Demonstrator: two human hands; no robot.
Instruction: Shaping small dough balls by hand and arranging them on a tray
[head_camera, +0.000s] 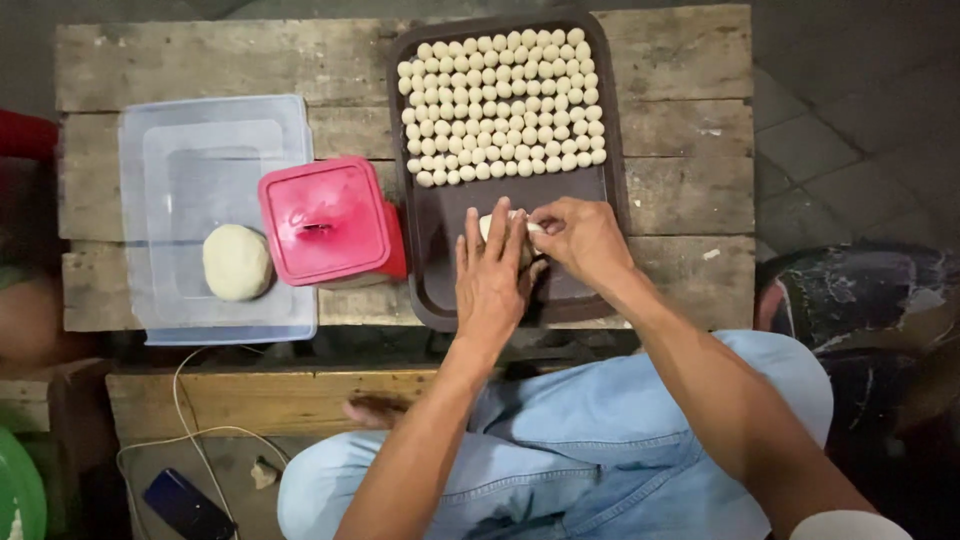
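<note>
A dark brown tray (440, 215) lies on a wooden plank table (680, 130). Its far half is filled with several rows of small pale dough balls (500, 100). Over the tray's near part, my left hand (492, 275) holds a lump of pale dough (492, 224), fingers stretched along it. My right hand (580, 238) pinches the dough's right end with thumb and fingertips. Most of the lump is hidden under my hands.
A red-lidded square container (328, 220) stands left of the tray. Further left, a clear plastic lid (215, 215) bears a round dough ball (237, 262). Below the table lie a wooden bench (270, 395), a white cable (185, 425) and a dark phone (185, 505).
</note>
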